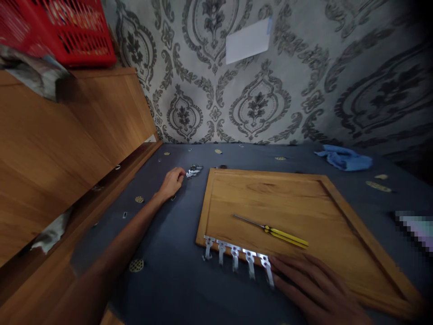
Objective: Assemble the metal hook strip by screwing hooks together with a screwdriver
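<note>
At the far left of the wooden door panel (pixel 280 198), my left hand (pixel 173 182) has its fingers curled in, with the fingertips against a small pile of metal cabinet hinges (pixel 194 170). What it pinches, if anything, is hidden. My right hand (pixel 318 286) lies flat with fingers stretched over the panel's near edge. Its fingertips are beside the last of a row of several metal hinges (pixel 235 258) lined up along that edge. A screwdriver (pixel 286 236) with a yellow handle lies on the panel, its shaft pointing left.
Dark grey patterned cloth (pixel 162 271) covers the surface under the panel. A blue cloth (pixel 347 158) lies at the back right, and a pixelated flat object (pixel 416 230) at the right edge. A wooden cabinet (pixel 84 131) stands left, with a red basket (pixel 84 40) on top. Patterned wall (pixel 209 90) behind.
</note>
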A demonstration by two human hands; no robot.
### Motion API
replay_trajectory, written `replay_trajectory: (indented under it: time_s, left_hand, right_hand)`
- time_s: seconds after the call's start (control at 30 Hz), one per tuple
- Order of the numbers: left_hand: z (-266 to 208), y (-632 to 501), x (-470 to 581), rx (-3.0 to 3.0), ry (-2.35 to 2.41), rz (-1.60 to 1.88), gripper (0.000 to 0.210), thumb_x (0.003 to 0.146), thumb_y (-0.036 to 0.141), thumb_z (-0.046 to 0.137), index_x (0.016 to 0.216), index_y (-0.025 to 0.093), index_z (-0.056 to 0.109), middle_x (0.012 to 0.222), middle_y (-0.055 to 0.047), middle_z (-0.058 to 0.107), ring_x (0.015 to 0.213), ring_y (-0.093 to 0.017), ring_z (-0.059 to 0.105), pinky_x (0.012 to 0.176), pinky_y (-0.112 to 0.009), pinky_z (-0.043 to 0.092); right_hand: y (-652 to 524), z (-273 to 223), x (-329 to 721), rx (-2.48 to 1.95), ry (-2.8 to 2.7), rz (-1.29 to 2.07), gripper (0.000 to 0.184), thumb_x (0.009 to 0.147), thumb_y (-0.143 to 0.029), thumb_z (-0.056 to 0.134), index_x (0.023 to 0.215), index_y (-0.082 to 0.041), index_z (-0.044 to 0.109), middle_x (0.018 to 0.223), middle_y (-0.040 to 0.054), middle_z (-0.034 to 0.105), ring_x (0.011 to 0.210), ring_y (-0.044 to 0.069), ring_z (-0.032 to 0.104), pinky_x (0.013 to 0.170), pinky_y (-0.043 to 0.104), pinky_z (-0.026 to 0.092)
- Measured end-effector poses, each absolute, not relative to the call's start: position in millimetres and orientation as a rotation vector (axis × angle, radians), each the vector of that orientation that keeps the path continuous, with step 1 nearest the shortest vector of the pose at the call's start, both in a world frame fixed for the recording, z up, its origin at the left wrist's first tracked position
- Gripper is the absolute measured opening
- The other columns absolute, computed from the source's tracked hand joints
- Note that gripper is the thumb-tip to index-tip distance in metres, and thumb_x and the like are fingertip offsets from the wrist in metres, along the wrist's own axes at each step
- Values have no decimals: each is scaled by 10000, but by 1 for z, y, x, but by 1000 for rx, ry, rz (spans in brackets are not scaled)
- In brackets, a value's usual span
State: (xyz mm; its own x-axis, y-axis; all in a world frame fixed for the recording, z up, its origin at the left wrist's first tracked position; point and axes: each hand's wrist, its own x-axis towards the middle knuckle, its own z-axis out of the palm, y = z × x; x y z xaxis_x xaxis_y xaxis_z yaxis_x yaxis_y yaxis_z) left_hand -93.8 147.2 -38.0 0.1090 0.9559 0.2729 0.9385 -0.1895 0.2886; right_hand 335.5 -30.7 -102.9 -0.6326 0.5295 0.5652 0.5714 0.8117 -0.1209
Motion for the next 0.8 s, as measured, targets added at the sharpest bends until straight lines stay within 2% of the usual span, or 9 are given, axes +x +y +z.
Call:
replay_trajectory:
  time_s: [0.3,0.53,0.8]
  left_hand:
    - [-26,171,-91,2206,2060,420,352,992,365,645,1288,177,617,1301,-108,642,1101,-246,668,927,-463,589]
    - [-20,155,-94,2182,2082,418,353,991,366,646,1287,176,617,1298,-107,643,1101,-247,669,926,-464,589]
    - [-27,129,-85,2241,1992,488,335,994,365,643,1267,172,626,1275,-103,654,1084,-240,673,921,-458,590]
  right_hand:
    - [-25,-120,345,-777,-2397,-36,408,941,-275,481,1258,-348,728,1231,41,754,1210,269,635,1121,513,416]
    - [-22,-124,349,-713,-2426,-73,387,943,-319,511,1264,-363,723,1265,24,750,1159,268,666,1098,507,445]
    - [-34,-99,334,-819,-2400,-63,480,935,-198,480,1362,-323,661,1240,59,755,1217,274,644,1132,542,409]
